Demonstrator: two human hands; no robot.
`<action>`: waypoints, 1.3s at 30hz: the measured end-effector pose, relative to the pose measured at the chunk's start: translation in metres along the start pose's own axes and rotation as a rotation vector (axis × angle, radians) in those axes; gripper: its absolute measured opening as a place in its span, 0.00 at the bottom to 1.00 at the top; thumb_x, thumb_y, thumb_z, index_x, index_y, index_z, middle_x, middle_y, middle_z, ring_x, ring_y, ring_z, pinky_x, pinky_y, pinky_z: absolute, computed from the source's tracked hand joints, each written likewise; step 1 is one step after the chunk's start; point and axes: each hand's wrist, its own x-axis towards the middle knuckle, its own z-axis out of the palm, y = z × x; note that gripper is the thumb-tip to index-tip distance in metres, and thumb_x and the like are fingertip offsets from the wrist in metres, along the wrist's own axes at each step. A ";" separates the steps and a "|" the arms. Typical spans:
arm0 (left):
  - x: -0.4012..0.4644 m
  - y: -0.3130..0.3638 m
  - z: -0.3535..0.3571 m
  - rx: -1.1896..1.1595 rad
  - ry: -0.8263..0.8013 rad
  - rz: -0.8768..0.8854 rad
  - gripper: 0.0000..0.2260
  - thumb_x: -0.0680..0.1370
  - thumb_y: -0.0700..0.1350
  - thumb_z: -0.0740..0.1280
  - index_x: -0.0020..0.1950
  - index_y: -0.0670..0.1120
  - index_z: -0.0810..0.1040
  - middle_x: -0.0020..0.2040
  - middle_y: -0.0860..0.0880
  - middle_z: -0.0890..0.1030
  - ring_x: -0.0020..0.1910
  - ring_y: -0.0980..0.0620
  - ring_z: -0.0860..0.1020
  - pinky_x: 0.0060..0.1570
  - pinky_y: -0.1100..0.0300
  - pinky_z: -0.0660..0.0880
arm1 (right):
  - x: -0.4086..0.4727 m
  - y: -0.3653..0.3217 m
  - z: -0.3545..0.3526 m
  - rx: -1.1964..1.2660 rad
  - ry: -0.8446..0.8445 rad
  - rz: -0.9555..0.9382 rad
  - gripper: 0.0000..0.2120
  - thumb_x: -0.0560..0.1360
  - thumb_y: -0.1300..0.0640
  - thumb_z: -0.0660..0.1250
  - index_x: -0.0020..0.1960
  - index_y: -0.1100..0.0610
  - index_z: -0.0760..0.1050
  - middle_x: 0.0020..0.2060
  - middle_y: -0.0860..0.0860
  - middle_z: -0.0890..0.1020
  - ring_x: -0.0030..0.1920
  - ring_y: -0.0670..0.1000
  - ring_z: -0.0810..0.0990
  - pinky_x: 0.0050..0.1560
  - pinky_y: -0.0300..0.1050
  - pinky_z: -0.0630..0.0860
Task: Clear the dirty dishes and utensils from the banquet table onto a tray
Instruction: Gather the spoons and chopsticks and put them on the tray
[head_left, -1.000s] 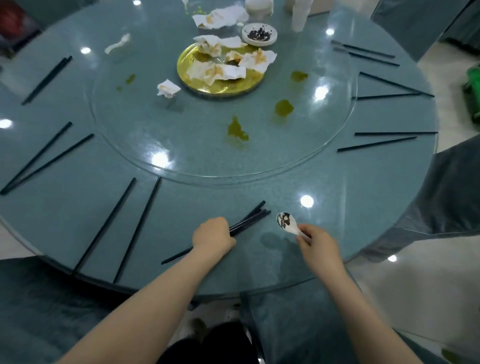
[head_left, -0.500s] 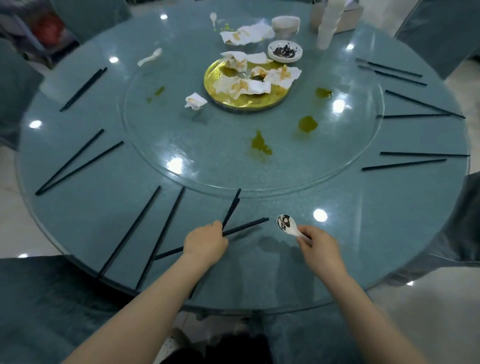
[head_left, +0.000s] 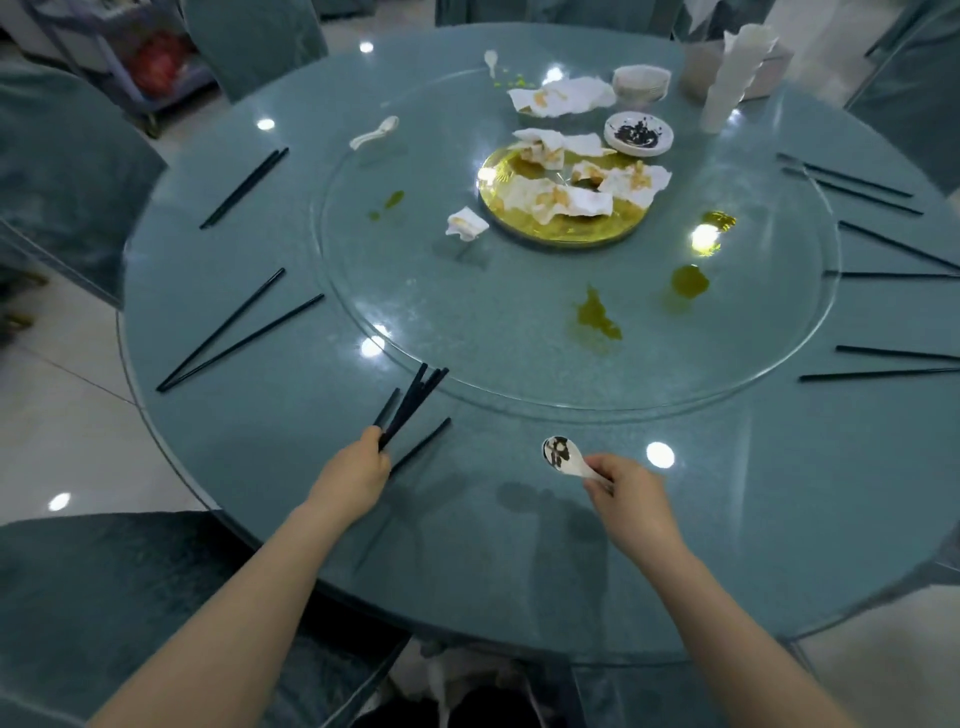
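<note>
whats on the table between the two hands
In the head view, nothing: only bare table with shadows lies between the left hand, gripping chopsticks, and the right hand, holding the spoon.

Chopsticks (head_left: 410, 405) in left hand (head_left: 358, 475), spoon (head_left: 563, 457) in right hand (head_left: 631, 491).

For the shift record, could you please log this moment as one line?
left hand: grips black chopsticks | right hand: holds dirty white spoon | tray: not in view

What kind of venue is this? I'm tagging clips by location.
Probably a restaurant banquet hall: a big round table with a glass turntable, chopstick pairs at many places, and cloth-covered chairs around it.
</note>
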 end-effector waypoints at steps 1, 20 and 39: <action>0.002 -0.005 -0.003 -0.001 0.028 -0.011 0.05 0.82 0.43 0.53 0.49 0.44 0.66 0.36 0.47 0.71 0.31 0.51 0.67 0.29 0.57 0.62 | 0.000 -0.004 0.005 -0.009 -0.007 0.004 0.10 0.75 0.62 0.64 0.51 0.50 0.80 0.41 0.45 0.81 0.43 0.48 0.78 0.38 0.39 0.68; 0.001 -0.035 0.016 0.225 0.165 -0.139 0.17 0.78 0.53 0.64 0.59 0.43 0.66 0.56 0.43 0.67 0.34 0.46 0.70 0.32 0.53 0.69 | -0.023 0.001 0.014 -0.065 -0.020 0.030 0.11 0.76 0.62 0.64 0.54 0.51 0.80 0.45 0.46 0.82 0.46 0.49 0.78 0.43 0.42 0.71; -0.015 -0.011 0.012 0.526 0.083 0.006 0.10 0.81 0.45 0.56 0.56 0.41 0.72 0.56 0.43 0.73 0.50 0.42 0.76 0.40 0.54 0.69 | -0.034 0.017 0.002 -0.084 -0.048 0.007 0.10 0.76 0.60 0.64 0.54 0.51 0.79 0.42 0.46 0.82 0.42 0.48 0.78 0.39 0.42 0.71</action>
